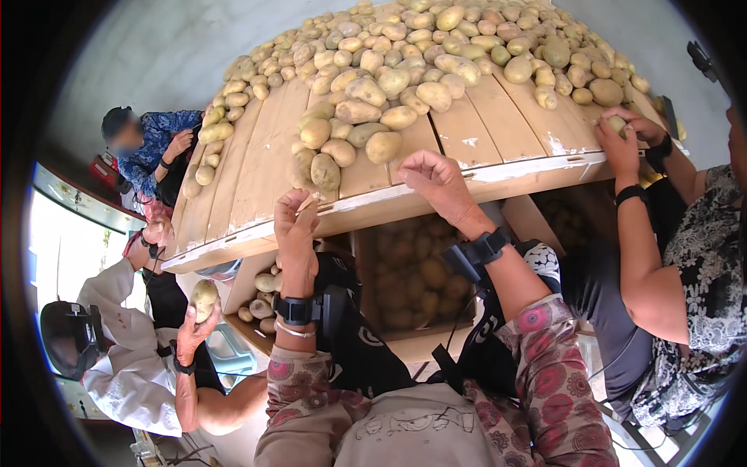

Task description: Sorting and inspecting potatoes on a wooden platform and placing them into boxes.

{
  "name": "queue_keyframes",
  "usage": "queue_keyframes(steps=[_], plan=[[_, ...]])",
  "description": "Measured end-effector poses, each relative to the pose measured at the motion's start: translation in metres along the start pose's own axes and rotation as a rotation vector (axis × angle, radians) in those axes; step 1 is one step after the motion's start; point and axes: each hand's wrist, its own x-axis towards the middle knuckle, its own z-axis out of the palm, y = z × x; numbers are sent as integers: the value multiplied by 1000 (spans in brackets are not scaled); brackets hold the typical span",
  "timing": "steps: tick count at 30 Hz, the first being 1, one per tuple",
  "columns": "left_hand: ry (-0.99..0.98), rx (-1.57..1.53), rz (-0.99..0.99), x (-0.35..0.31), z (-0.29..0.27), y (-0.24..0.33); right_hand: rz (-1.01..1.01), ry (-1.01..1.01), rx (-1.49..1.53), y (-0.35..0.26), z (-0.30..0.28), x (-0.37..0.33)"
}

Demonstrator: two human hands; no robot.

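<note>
My left hand [296, 226] is raised at the near edge of the wooden table [482, 124], its fingers drawn together. Something small and pale seems to show at the fingertips, too small to name. Over the same edge, further right, my right hand [437, 187] has its thumb and fingers pinched together; whatever is between them, if anything, is hidden. Just beyond my left hand lies a potato [325, 172] at the tip of a spread of yellow-brown potatoes. Another potato [383, 147] rests beyond and left of my right hand. Neither hand touches these potatoes.
A large heap of potatoes [459, 68] covers the table's far side. Below the edge stand a box of potatoes [420, 261] and a smaller carton [243, 331]. Co-workers sit left and right; one on the left holds a potato [205, 300], one on the right another [616, 126].
</note>
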Motion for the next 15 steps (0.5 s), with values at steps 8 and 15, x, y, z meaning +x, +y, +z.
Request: queue_keyframes(steps=[8,15], plan=[[-63,359,294,51,0,-32,-143,-53,-511,6,-8,43],[-154,323,299,88,10,-43,-151,-141,-658,20,-3,73]])
